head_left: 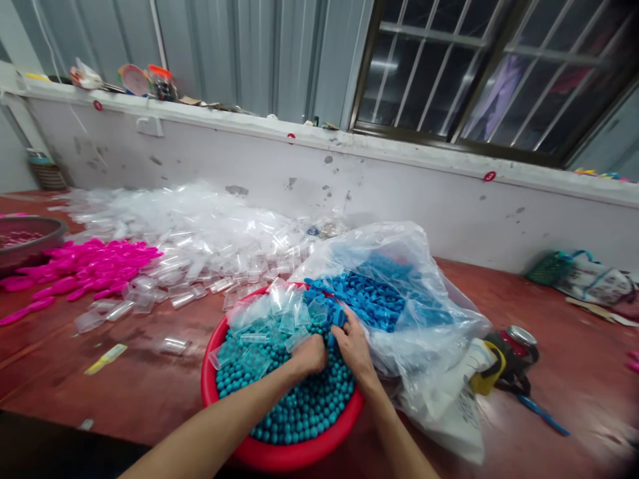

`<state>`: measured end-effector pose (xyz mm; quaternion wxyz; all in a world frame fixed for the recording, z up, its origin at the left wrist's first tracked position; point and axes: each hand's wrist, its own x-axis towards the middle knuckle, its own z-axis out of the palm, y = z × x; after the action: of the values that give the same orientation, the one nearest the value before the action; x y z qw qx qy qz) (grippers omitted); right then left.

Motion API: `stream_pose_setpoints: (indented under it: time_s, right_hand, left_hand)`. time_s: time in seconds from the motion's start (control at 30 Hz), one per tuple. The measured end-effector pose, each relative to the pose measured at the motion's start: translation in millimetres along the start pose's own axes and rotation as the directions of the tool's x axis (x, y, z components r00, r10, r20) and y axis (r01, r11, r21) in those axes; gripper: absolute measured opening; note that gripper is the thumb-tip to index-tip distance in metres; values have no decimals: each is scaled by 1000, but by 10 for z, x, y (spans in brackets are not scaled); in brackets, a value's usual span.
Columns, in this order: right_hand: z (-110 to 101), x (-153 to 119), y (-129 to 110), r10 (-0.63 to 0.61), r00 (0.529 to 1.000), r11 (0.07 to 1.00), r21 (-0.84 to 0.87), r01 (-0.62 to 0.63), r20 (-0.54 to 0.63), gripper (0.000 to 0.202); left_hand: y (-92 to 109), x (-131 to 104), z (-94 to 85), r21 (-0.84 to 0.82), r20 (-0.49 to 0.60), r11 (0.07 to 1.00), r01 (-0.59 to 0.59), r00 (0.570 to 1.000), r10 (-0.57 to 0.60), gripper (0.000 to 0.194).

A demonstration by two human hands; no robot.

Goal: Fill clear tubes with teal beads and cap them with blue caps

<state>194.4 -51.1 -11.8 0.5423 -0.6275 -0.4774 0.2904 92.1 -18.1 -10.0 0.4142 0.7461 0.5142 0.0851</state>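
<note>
A red basin holds many teal beads. Several clear plastic sleeves lie on top of the beads, toward the basin's far side. My left hand is closed, low over the beads; whatever its fingers hold is hidden. Beside it, at the basin's right rim, my right hand has its thumb and fingers closed around a blue plastic piece. Behind that hand, an open clear plastic bag spills more blue plastic pieces toward the rim.
Clear sleeves are heaped in a large pile along the wall. Pink plastic pieces lie at the left near a dark bowl. To the right are a jar with a metal lid and a blue stick on the red table.
</note>
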Motion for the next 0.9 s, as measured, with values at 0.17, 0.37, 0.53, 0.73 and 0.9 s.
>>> stream_pose_setpoints:
  time_s: [0.17,0.37,0.53,0.73,0.9]
  right_hand:
    - [-17,7,-2,76,994,974,208,-91,77,33]
    - [-76,-43,-62,152,957,829,496,-259,247,41]
    - [-75,-44,-32,140,969,866,448,-220,205,41]
    - [3,-130,-29,20,970,1000,-4,-20,242,34]
    - [-49,-214,-200,-128,930,886,-381,263,345,35]
  left_hand:
    - [-137,61,-82,-316,96,947,51,995,-22,15]
    - [-244,-21,-130,-674,194,734,88,979,61,28]
    - [-270,-171,-190,-812,142,582,33,980,142,32]
    - [-344,-388,-268,-835,-6,543,-91,988,155,28]
    - [-435,-415,-266,-615,-169,749,-247,969,180,13]
